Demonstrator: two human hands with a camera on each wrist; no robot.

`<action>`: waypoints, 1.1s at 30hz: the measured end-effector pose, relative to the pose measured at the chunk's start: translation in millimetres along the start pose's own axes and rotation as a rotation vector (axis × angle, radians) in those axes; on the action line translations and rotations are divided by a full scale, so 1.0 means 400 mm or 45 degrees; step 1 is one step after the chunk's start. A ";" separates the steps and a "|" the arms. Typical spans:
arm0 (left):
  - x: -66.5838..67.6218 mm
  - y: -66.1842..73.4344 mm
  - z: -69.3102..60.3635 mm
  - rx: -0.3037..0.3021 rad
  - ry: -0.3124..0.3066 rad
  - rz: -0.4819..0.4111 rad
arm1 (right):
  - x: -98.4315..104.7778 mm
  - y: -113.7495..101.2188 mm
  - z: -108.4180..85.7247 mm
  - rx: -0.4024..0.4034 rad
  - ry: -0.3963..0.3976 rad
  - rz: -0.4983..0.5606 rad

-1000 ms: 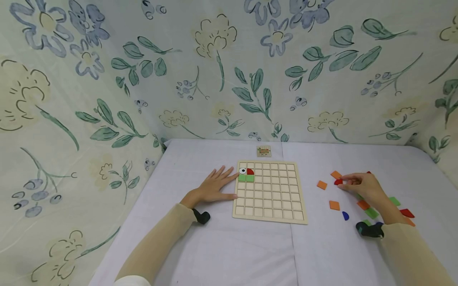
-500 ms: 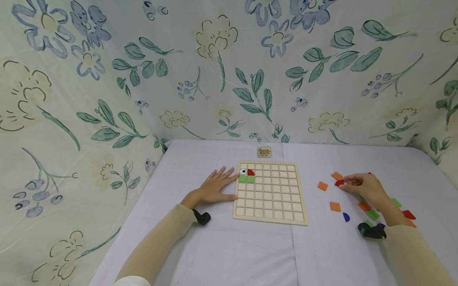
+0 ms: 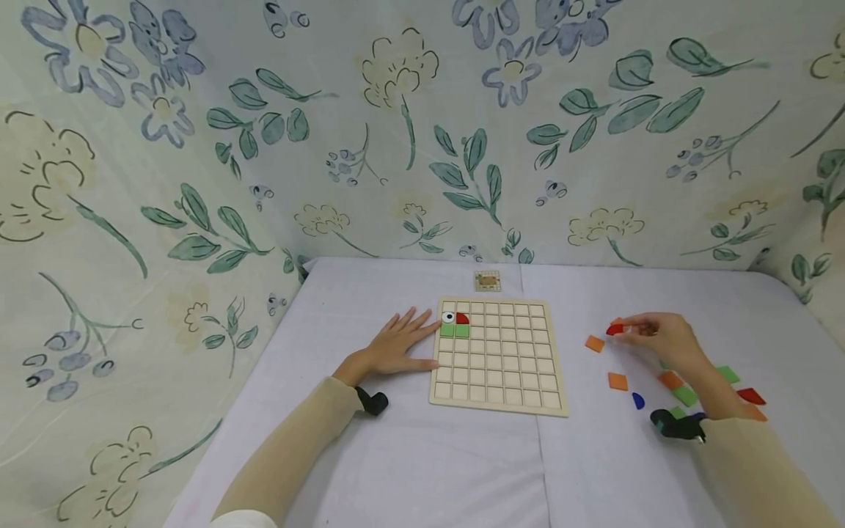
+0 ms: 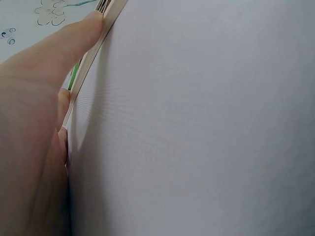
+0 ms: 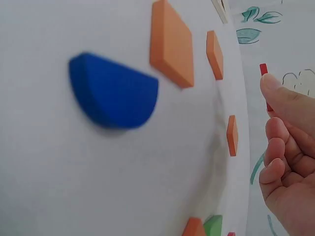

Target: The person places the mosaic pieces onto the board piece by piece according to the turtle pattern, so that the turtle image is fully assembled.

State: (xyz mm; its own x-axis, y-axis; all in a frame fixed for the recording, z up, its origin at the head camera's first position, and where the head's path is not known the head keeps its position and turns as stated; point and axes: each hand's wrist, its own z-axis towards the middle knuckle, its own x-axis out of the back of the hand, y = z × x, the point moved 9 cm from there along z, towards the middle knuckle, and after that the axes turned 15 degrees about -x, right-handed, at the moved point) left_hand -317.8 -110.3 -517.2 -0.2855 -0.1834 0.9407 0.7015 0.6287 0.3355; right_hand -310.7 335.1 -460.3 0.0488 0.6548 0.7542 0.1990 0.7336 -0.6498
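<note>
My left hand lies with fingers spread on the cloth, thumb and fingertips touching the left edge of a wooden grid board. In the board's upper left cells sit a white eye piece, a red rounded piece and two green squares. Off to the right, my right hand pinches a small red piece between thumb and finger. The right wrist view shows this red piece held clear of the table, its other fingers curled; its full outline is hidden.
Around the right hand lie orange squares, a blue half-circle, green pieces and another red piece; the forearm covers some. A small picture card lies behind the board. A floral cloth hangs at the back.
My right hand has lifted the red piece and shifted slightly left and away, now partly covering an orange square. The left hand and the board have stayed put.
</note>
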 end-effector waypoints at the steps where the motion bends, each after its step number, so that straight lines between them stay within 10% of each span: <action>1: -0.001 0.000 0.000 0.003 -0.002 0.001 | -0.001 -0.012 -0.003 0.025 0.002 0.007; 33: -0.005 -0.007 0.003 -0.017 0.018 0.039 | -0.216 -0.322 -0.046 0.100 -0.180 0.186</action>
State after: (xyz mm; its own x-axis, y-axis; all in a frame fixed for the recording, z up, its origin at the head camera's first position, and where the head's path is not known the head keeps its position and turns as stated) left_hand -320.0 -110.9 -520.1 -0.2545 -0.1752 0.9511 0.7183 0.6242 0.3072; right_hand -322.6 180.7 -440.2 -0.0677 0.7701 0.6343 0.1224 0.6374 -0.7608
